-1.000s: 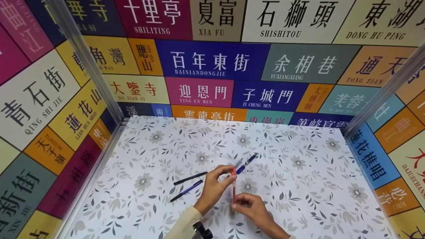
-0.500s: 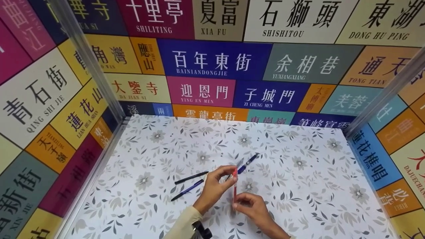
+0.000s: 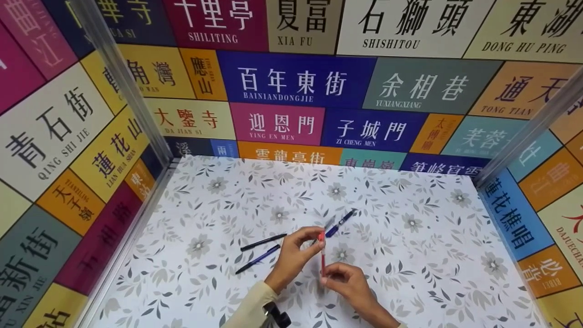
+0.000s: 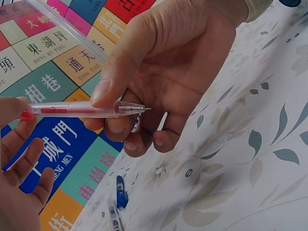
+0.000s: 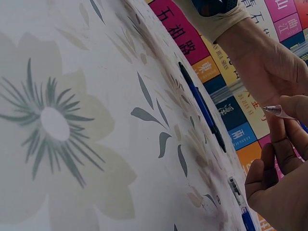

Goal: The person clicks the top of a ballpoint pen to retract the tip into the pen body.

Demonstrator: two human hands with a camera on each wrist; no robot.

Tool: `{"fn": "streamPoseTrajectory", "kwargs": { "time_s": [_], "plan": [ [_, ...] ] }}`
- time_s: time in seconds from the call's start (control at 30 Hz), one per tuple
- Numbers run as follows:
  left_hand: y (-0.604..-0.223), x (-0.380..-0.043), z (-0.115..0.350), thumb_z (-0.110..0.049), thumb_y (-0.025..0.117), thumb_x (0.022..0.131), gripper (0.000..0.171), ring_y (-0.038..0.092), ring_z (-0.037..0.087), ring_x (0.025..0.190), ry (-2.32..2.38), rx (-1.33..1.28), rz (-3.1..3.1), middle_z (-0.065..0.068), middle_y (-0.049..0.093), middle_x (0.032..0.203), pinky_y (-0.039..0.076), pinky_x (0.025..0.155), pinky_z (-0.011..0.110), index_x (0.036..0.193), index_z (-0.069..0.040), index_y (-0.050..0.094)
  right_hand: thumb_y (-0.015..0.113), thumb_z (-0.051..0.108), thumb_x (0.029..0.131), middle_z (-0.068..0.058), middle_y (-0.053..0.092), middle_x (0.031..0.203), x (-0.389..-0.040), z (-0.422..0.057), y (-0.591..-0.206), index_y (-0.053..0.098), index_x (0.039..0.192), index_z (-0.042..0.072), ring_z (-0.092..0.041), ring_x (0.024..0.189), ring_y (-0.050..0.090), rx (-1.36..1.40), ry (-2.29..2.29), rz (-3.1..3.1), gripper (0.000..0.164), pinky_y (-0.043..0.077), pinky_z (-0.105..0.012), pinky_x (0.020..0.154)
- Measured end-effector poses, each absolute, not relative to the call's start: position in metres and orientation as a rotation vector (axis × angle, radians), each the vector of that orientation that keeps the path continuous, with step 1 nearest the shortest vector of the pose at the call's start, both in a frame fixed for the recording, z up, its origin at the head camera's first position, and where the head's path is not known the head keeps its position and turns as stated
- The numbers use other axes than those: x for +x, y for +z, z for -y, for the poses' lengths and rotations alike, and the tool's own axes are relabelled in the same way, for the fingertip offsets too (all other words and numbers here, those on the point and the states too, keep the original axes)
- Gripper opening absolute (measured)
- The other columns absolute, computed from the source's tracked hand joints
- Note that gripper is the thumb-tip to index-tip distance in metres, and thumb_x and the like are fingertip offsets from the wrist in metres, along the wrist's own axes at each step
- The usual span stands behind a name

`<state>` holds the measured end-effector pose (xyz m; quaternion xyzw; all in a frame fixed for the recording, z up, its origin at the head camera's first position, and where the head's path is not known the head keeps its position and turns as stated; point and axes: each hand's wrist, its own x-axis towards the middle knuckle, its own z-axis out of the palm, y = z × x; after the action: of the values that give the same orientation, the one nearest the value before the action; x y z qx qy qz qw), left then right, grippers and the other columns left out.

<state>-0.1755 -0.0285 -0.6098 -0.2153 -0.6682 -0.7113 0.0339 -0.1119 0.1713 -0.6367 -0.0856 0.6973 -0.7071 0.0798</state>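
Observation:
Between my two hands stands a see-through pen (image 4: 79,109) with a red refill and a red end, nearly upright in the head view. My left hand (image 3: 294,257) pinches its red upper end between thumb and finger. Lower down, my right hand (image 3: 348,282) pinches the pen near its tip, thumb on one side and fingers on the other. In the left wrist view the bare metal point sticks out past the right thumb, and the right hand's remaining fingers are loosely curled. The right wrist view shows the pointed tip (image 5: 272,110) beside the right fingers.
Left of my left hand lie a black pen (image 3: 262,242) and a dark blue pen (image 3: 257,259) on the flowered table covering (image 3: 196,282). Behind the hands lies a blue pen (image 3: 341,222), partly hidden. Walls with coloured sign panels (image 3: 291,79) border the table.

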Motion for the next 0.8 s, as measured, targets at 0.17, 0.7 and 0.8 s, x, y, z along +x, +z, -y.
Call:
{"fn": "streamPoseTrajectory", "kwargs": {
  "time_s": [0.17,0.7,0.8],
  "plan": [
    [-0.6109,-0.1766,0.0281,-0.012,0.08,0.102,0.03,0.073,0.021,0.111,-2.223,-0.661,2.032,0.021,0.077,0.117,0.054,0.106,0.037,0.132,-0.01,0.078,0.08,-0.008,0.093,0.001,0.076,0.095,-0.1117,-0.1716,-0.635,0.076,0.104,-0.01,-0.016,0.086,0.07,-0.267,-2.099,-2.123,0.012,0.059,-0.025,0.077],
    [-0.6131,-0.1793,0.0237,-0.007,0.082,0.099,0.028,0.073,0.019,0.106,-2.214,-0.658,2.011,0.016,0.079,0.109,0.055,0.107,0.036,0.127,-0.005,0.08,0.086,0.0,0.092,-0.011,0.077,0.098,-0.1122,-0.1751,-0.6321,0.079,0.1,-0.002,-0.016,0.089,0.071,-0.267,-2.038,-2.211,0.011,0.058,-0.026,0.081],
    [-0.6135,-0.179,0.0235,-0.008,0.082,0.099,0.029,0.073,0.018,0.106,-2.216,-0.643,2.019,0.012,0.079,0.108,0.055,0.106,0.034,0.128,-0.006,0.08,0.084,-0.002,0.093,-0.008,0.076,0.097,-0.1116,-0.1756,-0.6317,0.079,0.101,-0.003,-0.017,0.087,0.07,-0.259,-2.042,-2.201,0.01,0.057,-0.027,0.08]
  ]
}}
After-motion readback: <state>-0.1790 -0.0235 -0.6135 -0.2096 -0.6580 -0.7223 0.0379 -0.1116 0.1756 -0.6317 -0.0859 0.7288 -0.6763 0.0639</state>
